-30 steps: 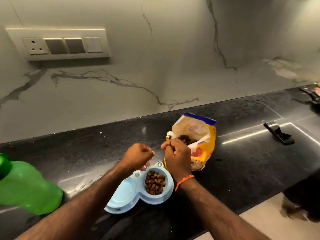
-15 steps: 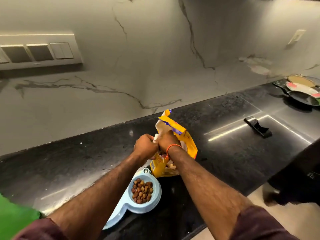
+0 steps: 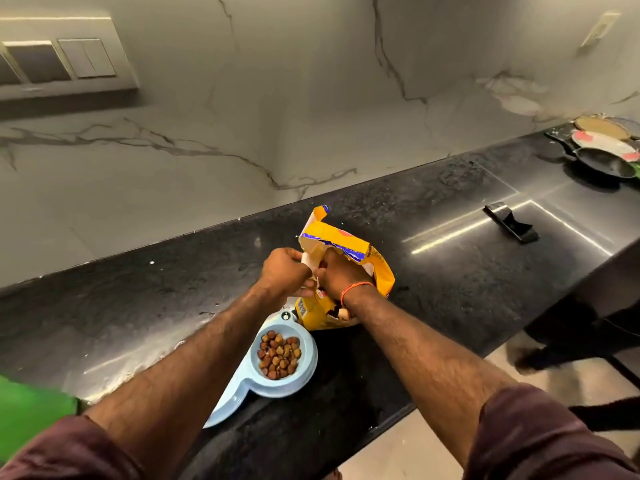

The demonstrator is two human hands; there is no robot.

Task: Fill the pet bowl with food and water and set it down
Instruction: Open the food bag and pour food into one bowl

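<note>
Grip: left hand (image 3: 284, 274) and right hand (image 3: 341, 277) both pinch the torn mouth of the yellow pet food bag (image 3: 349, 268), knuckles almost touching.
Bag: upright on the black countertop (image 3: 450, 282), its long axis rising away from the person.
Bowl: the pale blue double pet bowl (image 3: 277, 365) lies just nearer the person than the grip, between the forearms, touching the bag's base.
Contents: kibble (image 3: 278, 355) fills its right well; the left well is hidden under the left forearm.
Water: green bottle (image 3: 33, 410) sits well left of the grip, so the left hand is nearer.
Judgement: the food looks served; water is probably next.
</note>
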